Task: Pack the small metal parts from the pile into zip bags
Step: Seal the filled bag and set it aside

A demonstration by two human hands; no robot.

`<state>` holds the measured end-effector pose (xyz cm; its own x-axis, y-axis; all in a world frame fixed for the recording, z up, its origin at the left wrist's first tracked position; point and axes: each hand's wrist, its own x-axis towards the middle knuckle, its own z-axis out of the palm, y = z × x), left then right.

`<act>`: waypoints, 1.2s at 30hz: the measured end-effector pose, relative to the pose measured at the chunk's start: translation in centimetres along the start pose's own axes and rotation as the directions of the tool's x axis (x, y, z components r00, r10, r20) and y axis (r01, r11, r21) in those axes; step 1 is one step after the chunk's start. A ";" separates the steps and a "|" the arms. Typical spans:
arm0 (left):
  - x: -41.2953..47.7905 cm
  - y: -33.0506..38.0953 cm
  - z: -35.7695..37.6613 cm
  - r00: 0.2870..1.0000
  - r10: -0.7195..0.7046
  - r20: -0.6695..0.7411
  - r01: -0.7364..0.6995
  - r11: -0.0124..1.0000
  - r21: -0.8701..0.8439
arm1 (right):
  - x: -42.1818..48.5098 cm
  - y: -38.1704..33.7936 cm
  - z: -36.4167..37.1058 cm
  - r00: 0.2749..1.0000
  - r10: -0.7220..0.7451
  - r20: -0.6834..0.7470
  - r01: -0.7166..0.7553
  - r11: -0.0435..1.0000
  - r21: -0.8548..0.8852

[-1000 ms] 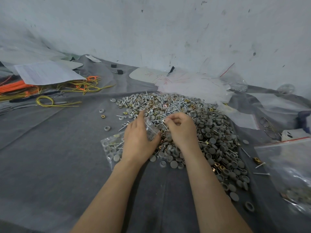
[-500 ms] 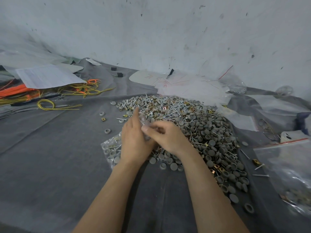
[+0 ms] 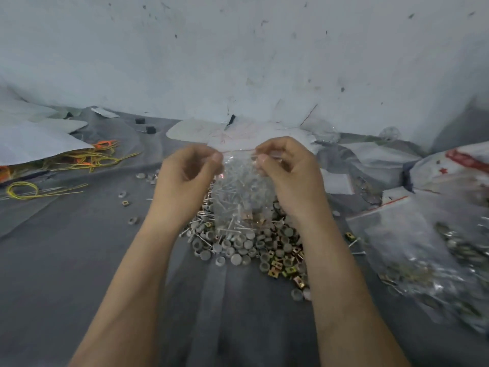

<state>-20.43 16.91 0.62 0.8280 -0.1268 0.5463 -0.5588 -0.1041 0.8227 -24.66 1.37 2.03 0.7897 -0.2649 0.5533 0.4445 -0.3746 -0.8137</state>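
Observation:
A clear zip bag (image 3: pixel 242 197) with screws, grey caps and a brass nut inside hangs upright between my hands above the pile. My left hand (image 3: pixel 185 181) pinches the bag's top left corner between thumb and fingers. My right hand (image 3: pixel 288 176) pinches the top right corner the same way. The pile of small metal parts (image 3: pixel 251 247), grey round caps, silver screws and brass square nuts, lies on the grey cloth (image 3: pixel 79 260) below and behind the bag, partly hidden by it and my wrists.
Filled zip bags (image 3: pixel 428 250) lie at the right. Yellow and orange wires (image 3: pixel 79 160) and white paper (image 3: pixel 31 144) sit at the left. A few loose caps (image 3: pixel 132 221) lie left of the pile. A white wall (image 3: pixel 238 62) stands close behind.
Both hands have lifted the bag off the cloth and now hold it up by its top corners. The camera has tilted and moved closer, so the pile sits lower in view.

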 end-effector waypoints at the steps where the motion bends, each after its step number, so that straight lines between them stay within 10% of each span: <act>1: 0.1 0.8 1.0 0.999 0.024 0.040 -0.025 0.999 0.020 | -0.3 0.0 -1.2 0.999 0.000 -0.047 0.000 1.000 -0.001; 10: -0.2 5.1 10.2 0.893 0.083 0.442 -0.165 0.975 0.151 | -3.9 0.6 -10.7 0.904 0.112 -0.413 -0.142 0.989 -0.043; 17: -1.8 6.4 16.9 0.798 0.195 0.570 -0.394 0.885 0.248 | -5.2 0.7 -14.4 0.977 0.033 -0.211 -0.187 0.613 -0.768; 31: -0.6 5.2 15.7 0.774 0.218 0.594 -0.426 0.874 0.234 | -6.1 2.5 -17.0 0.929 0.198 -0.313 -0.354 0.723 -0.593; 36: -0.4 6.4 16.0 0.826 0.217 0.521 -0.388 0.888 0.245 | -7.2 4.8 -17.8 0.678 0.172 -0.715 -0.432 0.880 -0.199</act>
<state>-25.09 0.48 3.12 0.5377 -0.6410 0.5477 -0.8294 -0.2852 0.4805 -35.76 -14.29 -2.70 0.3097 -0.8788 0.3629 -0.0341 -0.3917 -0.9195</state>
